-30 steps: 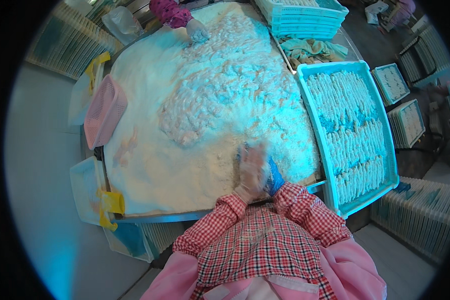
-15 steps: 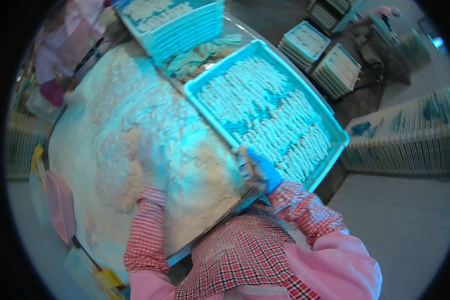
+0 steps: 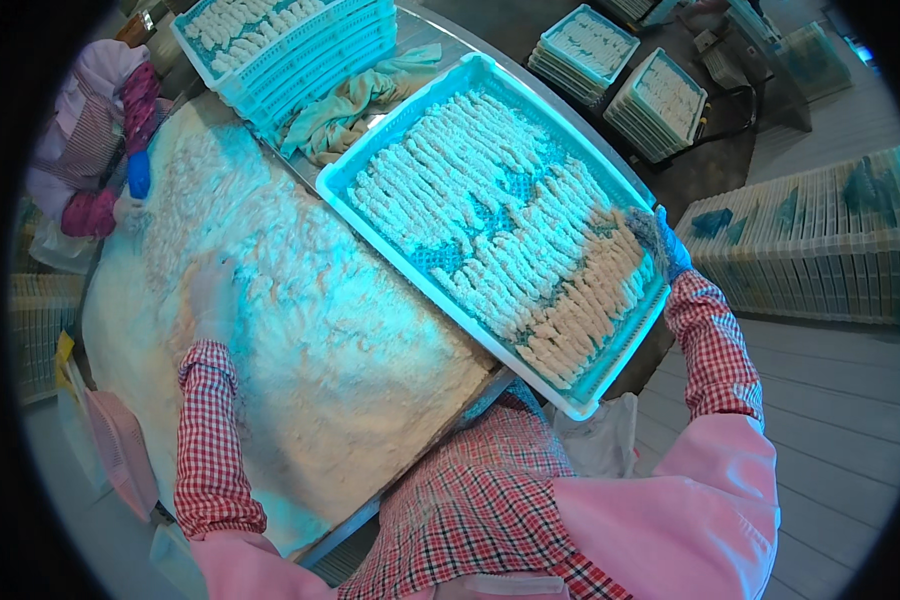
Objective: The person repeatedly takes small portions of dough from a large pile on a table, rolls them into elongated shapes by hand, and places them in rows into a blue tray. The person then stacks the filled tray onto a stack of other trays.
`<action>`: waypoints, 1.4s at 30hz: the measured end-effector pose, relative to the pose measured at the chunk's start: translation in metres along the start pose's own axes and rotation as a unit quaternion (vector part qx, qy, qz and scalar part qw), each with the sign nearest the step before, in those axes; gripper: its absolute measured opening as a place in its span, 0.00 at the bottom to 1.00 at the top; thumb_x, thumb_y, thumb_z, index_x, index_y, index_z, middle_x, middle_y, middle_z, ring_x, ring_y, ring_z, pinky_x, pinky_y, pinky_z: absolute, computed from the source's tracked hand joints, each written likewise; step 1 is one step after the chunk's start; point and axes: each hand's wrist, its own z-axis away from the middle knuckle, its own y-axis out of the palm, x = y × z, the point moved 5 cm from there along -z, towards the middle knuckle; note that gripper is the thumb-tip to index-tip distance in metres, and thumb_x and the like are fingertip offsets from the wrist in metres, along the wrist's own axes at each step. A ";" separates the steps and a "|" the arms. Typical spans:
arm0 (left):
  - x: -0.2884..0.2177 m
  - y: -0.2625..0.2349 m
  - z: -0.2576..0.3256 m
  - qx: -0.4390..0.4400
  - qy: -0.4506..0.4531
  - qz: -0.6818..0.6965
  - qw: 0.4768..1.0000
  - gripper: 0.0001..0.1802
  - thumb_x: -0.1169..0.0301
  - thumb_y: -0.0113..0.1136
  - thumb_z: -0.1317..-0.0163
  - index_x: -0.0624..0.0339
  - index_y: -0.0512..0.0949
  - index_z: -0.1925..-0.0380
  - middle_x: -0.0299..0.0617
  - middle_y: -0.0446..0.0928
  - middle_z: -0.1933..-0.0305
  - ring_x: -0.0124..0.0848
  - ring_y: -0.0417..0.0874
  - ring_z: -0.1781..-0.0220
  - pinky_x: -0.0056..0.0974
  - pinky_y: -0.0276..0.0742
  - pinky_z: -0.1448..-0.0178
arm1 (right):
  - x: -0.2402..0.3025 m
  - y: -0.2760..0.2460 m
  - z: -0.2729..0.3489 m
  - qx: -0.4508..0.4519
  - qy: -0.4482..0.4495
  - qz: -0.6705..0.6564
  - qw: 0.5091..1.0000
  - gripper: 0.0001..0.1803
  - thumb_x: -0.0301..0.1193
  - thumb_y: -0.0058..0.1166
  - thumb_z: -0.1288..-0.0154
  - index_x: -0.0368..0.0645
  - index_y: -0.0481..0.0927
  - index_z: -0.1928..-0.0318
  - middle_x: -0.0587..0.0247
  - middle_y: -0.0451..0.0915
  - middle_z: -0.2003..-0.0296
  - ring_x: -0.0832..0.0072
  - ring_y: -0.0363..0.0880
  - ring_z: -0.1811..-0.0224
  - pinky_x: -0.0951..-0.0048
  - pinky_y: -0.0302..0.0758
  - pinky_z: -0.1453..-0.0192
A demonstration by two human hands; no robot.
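My left hand (image 3: 213,297), in a crumb-dusted glove, rests flat with fingers spread on the big heap of white breadcrumbs (image 3: 300,330) that covers the table. My right hand (image 3: 656,240), in a blue glove coated with crumbs, is at the far right edge of the turquoise tray (image 3: 440,290), touching the breaded sticks (image 3: 530,260) laid there in rows. Whether it grips one I cannot tell. My sleeves are red-and-white checked.
A stack of turquoise trays (image 3: 270,40) with breaded pieces stands at the back, a crumpled cloth (image 3: 355,100) beside it. Another person's hand (image 3: 135,195) in a pink sleeve works at the heap's far left. More tray stacks (image 3: 620,70) and white racks (image 3: 820,240) stand on the floor.
The view has swung right. My right hand moved from the tray's near edge to its far right side. My left hand stayed on the crumb heap.
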 end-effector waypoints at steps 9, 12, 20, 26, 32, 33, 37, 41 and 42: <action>-0.070 -0.050 0.076 0.061 -0.112 0.260 0.957 0.09 0.70 0.57 0.43 0.56 0.77 0.61 0.48 0.76 0.56 0.43 0.77 0.52 0.44 0.74 0.49 | 0.027 0.008 0.023 -0.200 -0.055 0.481 0.852 0.27 0.44 0.41 0.25 0.42 0.68 0.35 0.58 0.75 0.43 0.66 0.74 0.45 0.68 0.70 0.41; -0.101 -0.008 0.137 0.010 0.174 0.125 0.977 0.12 0.74 0.53 0.39 0.60 0.76 0.56 0.49 0.76 0.58 0.41 0.79 0.55 0.44 0.75 0.54 | 0.052 0.135 0.047 -0.110 -0.205 0.191 0.953 0.30 0.29 0.48 0.28 0.47 0.57 0.29 0.63 0.75 0.46 0.78 0.74 0.52 0.76 0.72 0.47; -0.144 -0.006 0.189 0.014 -0.414 0.378 0.828 0.25 0.71 0.51 0.35 0.58 0.66 0.37 0.49 0.71 0.39 0.43 0.74 0.41 0.44 0.71 0.40 | 0.022 0.477 0.122 0.169 -0.343 0.446 0.809 0.32 0.38 0.58 0.38 0.48 0.66 0.34 0.50 0.74 0.46 0.54 0.74 0.50 0.57 0.75 0.48; -0.143 0.006 0.222 -0.006 -0.507 0.589 0.629 0.28 0.68 0.52 0.37 0.57 0.65 0.36 0.48 0.70 0.37 0.44 0.76 0.45 0.45 0.71 0.41 | 0.009 0.516 0.131 0.217 -0.411 0.448 0.764 0.33 0.32 0.59 0.44 0.45 0.68 0.36 0.51 0.74 0.49 0.52 0.72 0.51 0.59 0.76 0.52; -0.147 -0.014 0.221 0.116 -0.363 0.366 0.849 0.29 0.65 0.56 0.40 0.59 0.66 0.37 0.52 0.70 0.38 0.46 0.73 0.42 0.45 0.71 0.39 | -0.005 0.511 0.151 0.178 -0.423 0.518 0.722 0.34 0.29 0.57 0.47 0.43 0.67 0.36 0.52 0.74 0.51 0.56 0.72 0.56 0.59 0.74 0.56; -0.143 -0.011 0.222 0.116 -0.385 0.371 0.837 0.29 0.66 0.57 0.40 0.59 0.67 0.37 0.52 0.71 0.40 0.45 0.74 0.43 0.45 0.71 0.41 | 0.002 0.511 0.149 0.141 -0.422 0.535 0.718 0.35 0.29 0.57 0.47 0.42 0.66 0.36 0.51 0.73 0.50 0.56 0.71 0.56 0.59 0.73 0.56; -0.137 -0.007 0.199 0.024 -0.366 0.321 0.873 0.28 0.68 0.58 0.41 0.57 0.68 0.39 0.51 0.76 0.50 0.43 0.78 0.51 0.44 0.74 0.47 | -0.002 0.525 0.135 0.075 -0.440 0.487 0.750 0.35 0.31 0.57 0.45 0.40 0.64 0.35 0.49 0.72 0.49 0.55 0.70 0.53 0.57 0.73 0.53; -0.129 -0.001 0.185 0.032 -0.356 0.435 0.827 0.24 0.67 0.59 0.41 0.57 0.72 0.43 0.50 0.77 0.49 0.42 0.80 0.52 0.42 0.75 0.47 | -0.004 0.531 0.134 0.187 -0.384 0.497 0.756 0.32 0.31 0.58 0.45 0.45 0.69 0.37 0.53 0.74 0.52 0.54 0.71 0.51 0.58 0.73 0.53; -0.121 0.005 0.191 0.032 -0.374 0.510 0.774 0.24 0.66 0.59 0.40 0.58 0.73 0.44 0.50 0.77 0.47 0.42 0.80 0.52 0.42 0.75 0.47 | 0.012 0.524 0.143 0.146 -0.431 0.488 0.745 0.26 0.30 0.58 0.46 0.46 0.74 0.44 0.54 0.76 0.56 0.54 0.72 0.54 0.57 0.74 0.55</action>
